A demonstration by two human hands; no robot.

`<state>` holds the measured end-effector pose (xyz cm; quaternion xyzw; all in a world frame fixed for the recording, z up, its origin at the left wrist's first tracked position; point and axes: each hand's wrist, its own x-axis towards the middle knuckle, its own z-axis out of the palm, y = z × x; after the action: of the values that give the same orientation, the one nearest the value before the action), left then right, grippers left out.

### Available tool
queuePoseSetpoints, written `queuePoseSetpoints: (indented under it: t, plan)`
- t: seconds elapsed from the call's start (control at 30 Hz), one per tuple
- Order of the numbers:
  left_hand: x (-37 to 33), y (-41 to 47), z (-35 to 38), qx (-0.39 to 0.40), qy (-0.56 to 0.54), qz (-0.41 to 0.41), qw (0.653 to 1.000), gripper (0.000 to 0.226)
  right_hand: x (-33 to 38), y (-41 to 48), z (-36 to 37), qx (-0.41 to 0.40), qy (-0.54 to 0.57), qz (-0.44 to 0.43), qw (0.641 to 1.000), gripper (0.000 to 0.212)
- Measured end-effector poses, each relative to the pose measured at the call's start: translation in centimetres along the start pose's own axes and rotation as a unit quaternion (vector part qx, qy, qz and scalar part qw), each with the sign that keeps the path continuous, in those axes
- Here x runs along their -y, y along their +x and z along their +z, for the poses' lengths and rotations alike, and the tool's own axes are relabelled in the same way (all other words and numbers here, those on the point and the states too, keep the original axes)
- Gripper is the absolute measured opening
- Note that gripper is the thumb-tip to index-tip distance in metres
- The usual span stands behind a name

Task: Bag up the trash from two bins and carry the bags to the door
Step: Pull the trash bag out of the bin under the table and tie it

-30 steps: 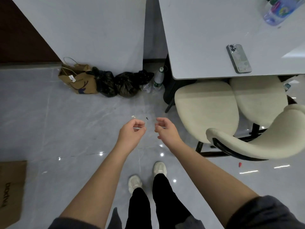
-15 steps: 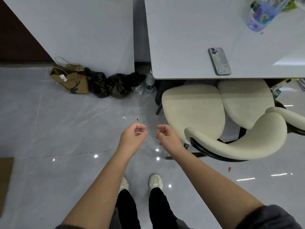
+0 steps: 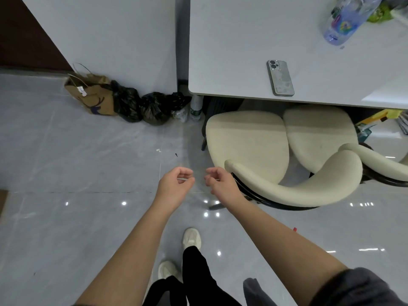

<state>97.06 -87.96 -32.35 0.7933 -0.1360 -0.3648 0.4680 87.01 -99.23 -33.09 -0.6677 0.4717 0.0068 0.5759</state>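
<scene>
Two tied black trash bags [image 3: 129, 104] [image 3: 154, 109] lie on the grey floor against the white wall, to the right of a brown paper bag [image 3: 95, 96]. My left hand [image 3: 174, 184] and my right hand [image 3: 220, 184] are held out side by side above the floor, well short of the bags. Both have their fingers curled towards the thumb. A thin pale strip shows between the left thumb and fingers. I cannot tell whether the right hand pinches anything. No bin is in view.
A green-labelled bottle [image 3: 195, 108] stands beside the bags. A white table [image 3: 231, 51] at the right bears a phone [image 3: 280, 78] and a clear bottle [image 3: 344, 18]. Two cream chairs [image 3: 249, 140] [image 3: 318, 129] are tucked under it, close to my right hand.
I have stepped to the right along the table, so the bags and chairs have slid left in view. Both hands keep the same curled pose in front of me.
</scene>
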Motion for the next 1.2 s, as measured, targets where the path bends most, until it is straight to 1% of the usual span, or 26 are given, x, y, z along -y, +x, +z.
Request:
queuePoseSetpoints:
  t: [0.13,0.3,0.43,0.6,0.77,0.87,1.03,1.2]
  plan:
    - [0.6,-1.7,0.6,0.011,0.010,0.011,1.000,0.014,-1.5,-1.7,-0.5,-0.005,-0.001,0.000,1.000,0.024]
    - [1.6,-4.9,2.3,0.033,0.027,0.015,0.999,0.014,-4.3,-5.0,-1.6,-0.027,0.013,0.006,1.000,0.016]
    - [2.1,-7.3,4.2,0.048,0.038,0.012,0.998,0.014,-6.7,-7.2,-4.1,-0.036,0.012,0.019,0.999,0.022]
    - [1.8,-9.1,8.3,0.047,0.034,0.004,0.998,0.015,-9.6,-7.8,-8.1,-0.037,-0.018,0.012,0.999,0.024]
    - [1.1,-10.7,14.0,0.022,0.025,-0.010,0.999,0.015,-12.9,-7.3,-13.0,-0.008,-0.036,0.007,0.999,0.020]
    - [0.8,-11.6,17.3,0.013,0.019,-0.011,1.000,0.015,-14.4,-7.0,-15.8,0.003,-0.057,0.006,0.998,0.021]
    - [0.3,-12.8,21.1,0.015,0.026,-0.009,1.000,0.015,-16.5,-7.4,-19.0,0.015,-0.072,0.000,0.997,0.019]
    - [0.1,-14.1,23.6,0.030,0.041,-0.001,0.999,0.015,-18.4,-8.6,-21.1,0.001,-0.079,-0.012,0.997,0.021]
